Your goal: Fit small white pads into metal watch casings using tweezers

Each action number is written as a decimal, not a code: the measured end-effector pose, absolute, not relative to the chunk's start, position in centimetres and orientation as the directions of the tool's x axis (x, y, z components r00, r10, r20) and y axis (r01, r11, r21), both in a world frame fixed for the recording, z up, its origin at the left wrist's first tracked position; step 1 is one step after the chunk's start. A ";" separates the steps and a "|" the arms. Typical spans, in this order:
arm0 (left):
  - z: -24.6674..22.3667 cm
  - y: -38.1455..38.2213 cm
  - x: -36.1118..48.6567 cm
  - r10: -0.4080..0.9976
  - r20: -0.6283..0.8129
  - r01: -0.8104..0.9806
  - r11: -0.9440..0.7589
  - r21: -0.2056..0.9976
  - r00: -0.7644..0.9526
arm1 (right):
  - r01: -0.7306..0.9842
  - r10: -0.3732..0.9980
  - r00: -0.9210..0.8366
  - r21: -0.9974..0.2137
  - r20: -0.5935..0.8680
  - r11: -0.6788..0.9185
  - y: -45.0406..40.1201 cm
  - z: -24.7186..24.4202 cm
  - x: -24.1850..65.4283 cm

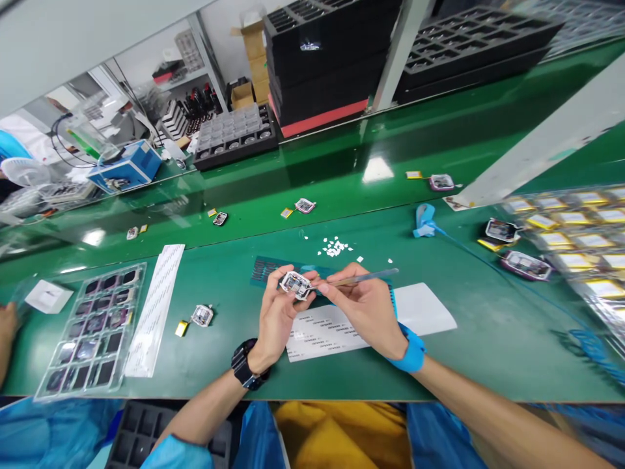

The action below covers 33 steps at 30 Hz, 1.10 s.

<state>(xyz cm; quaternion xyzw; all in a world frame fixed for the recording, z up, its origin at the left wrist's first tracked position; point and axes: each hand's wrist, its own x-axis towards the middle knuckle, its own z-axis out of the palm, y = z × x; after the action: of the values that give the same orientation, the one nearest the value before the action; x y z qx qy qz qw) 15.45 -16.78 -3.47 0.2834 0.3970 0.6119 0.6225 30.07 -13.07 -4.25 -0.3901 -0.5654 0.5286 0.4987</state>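
Note:
Between the fingers of my left hand (274,319) is a small smartwatch case (295,284), its open back showing the electronics inside. My right hand (374,311) pinches a pair of slim tweezers (364,277), their tip at the edge of the case. Beneath my hands lies a printed white adhesive sheet (317,335), partly covered by them. Behind the case, a dark green patterned strip (263,268) is partly hidden. Small white pieces (334,247) are scattered just beyond. Left of my hands, another open watch case (202,315) lies beside a yellow-edged battery (181,328).
A clear tray (92,332) of dark watch screens and a white strip (155,309) lie on the left. At right are batteries in a tray (576,241), watch cases (526,265) and a blue cord (483,260). A slanted white post (541,137) stands behind. Another person's hand (6,332) shows far left.

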 end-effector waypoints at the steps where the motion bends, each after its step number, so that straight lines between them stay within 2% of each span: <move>1: -3.6 -16.8 15.5 0.988 -0.143 -0.530 0.086 0.843 -0.066 | -0.068 0.970 -0.184 -0.986 0.160 0.150 -13.2 -4.2 30.0; 7: -4.2 -17.1 15.5 0.992 -0.072 -0.381 0.026 0.924 -0.107 | 0.002 0.962 -0.120 -0.969 0.244 0.246 -13.5 -4.1 29.8; 12: -3.7 -11.7 12.2 0.969 -0.028 -0.006 0.027 1.000 -0.245 | 0.037 0.949 -0.047 -0.949 0.312 0.314 -11.2 -2.6 31.0; 16: -2.7 -4.7 7.6 0.913 0.015 0.193 0.070 0.979 -0.408 | 0.022 0.958 -0.028 -0.958 0.286 0.287 -8.7 -2.6 31.4; 21: -1.3 -1.0 2.4 0.762 0.147 0.459 0.214 0.862 -0.631 | 0.080 0.961 -0.123 -0.963 0.246 0.257 -7.9 -3.9 31.6; 24: -0.9 -1.2 -0.2 0.679 0.162 0.499 0.334 0.800 -0.716 | 0.097 0.953 -0.163 -0.957 0.255 0.273 -8.0 -4.1 31.7; 27: -1.0 -1.6 -2.1 0.658 0.136 0.496 0.399 0.772 -0.741 | 0.104 0.950 -0.186 -0.956 0.253 0.275 -8.0 -4.2 31.6; 30: -1.1 -2.1 -2.5 0.667 0.141 0.485 0.364 0.795 -0.732 | 0.093 0.948 -0.206 -0.959 0.244 0.267 -7.9 -4.3 31.6; 33: -0.6 -2.7 -1.4 0.680 0.187 0.457 0.241 0.856 -0.709 | 0.079 0.948 -0.219 -0.964 0.231 0.253 -7.9 -4.2 31.7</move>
<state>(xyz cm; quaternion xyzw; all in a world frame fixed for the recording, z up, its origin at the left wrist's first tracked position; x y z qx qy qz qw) -1.45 -2.69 -0.65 0.3647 0.7797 0.4965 0.1123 31.75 -7.86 -4.22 -0.4057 -0.6330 0.4569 0.4753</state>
